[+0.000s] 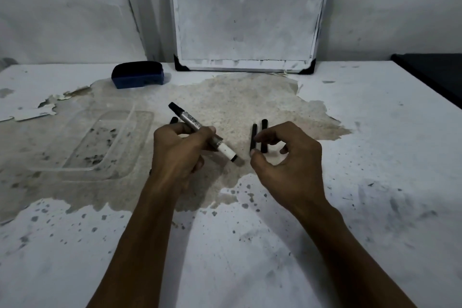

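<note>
My left hand (180,155) grips a silver and white marker (197,129), its black end pointing up and left and its other end down and right. Part of another black stick (173,120) shows just behind that hand. Two black sticks (258,136) lie side by side on the table, right of the marker. My right hand (287,157) hovers over them with fingers curled and thumb close to the forefinger; I cannot tell whether it touches the near stick. It holds nothing that I can see.
A clear plastic tray (100,142) lies on the stained white table (375,182) at the left. A blue board eraser (138,74) sits at the back left. A smudged whiteboard (246,12) leans against the wall. A dark object (430,72) stands at the far right.
</note>
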Motion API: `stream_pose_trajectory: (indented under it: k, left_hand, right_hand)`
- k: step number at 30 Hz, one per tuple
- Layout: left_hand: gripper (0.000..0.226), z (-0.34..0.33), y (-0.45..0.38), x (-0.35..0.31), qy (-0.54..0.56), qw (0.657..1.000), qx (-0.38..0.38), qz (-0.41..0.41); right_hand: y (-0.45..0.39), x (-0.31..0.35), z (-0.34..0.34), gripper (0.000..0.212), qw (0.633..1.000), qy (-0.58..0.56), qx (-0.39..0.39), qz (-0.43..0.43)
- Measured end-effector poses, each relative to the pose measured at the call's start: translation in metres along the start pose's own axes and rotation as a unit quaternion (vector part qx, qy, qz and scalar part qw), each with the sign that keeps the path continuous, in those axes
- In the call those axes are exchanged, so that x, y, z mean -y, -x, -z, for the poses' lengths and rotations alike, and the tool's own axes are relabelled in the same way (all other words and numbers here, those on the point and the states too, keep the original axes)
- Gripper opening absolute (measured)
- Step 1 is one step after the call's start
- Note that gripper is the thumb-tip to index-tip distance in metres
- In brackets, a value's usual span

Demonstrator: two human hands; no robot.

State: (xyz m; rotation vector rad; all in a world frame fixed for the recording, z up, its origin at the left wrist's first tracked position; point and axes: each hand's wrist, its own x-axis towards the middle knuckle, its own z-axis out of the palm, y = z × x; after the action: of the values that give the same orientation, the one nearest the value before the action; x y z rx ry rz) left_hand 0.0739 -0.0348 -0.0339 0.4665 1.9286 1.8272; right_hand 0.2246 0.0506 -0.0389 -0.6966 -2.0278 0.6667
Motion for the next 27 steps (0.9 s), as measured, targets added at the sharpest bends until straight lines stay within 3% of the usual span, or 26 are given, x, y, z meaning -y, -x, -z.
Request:
stream_pose_trajectory:
  k: [5, 14, 27]
  left_hand:
    - [0.023, 0.0018, 0.0026, -0.0056, 0.061, 0.998, 0.03, -0.005]
    - [0.02, -0.0001, 0.005, -0.0075, 0.094, 0.994, 0.052, 0.009]
    - [0.03, 0.0001, 0.0046, -0.0071, 0.126, 0.991, 0.043, -0.008]
  right_hand:
    - [0.0025, 0.0017, -0.0026, 0.03, 0.998, 0.014, 0.043, 0.049]
    - [0.004, 0.003, -0.0077, 0.023, 0.993, 0.021, -0.043, 0.103]
    - [0.0062, 0.0035, -0.0092, 0.016, 0.992, -0.024, -0.07, 0.101]
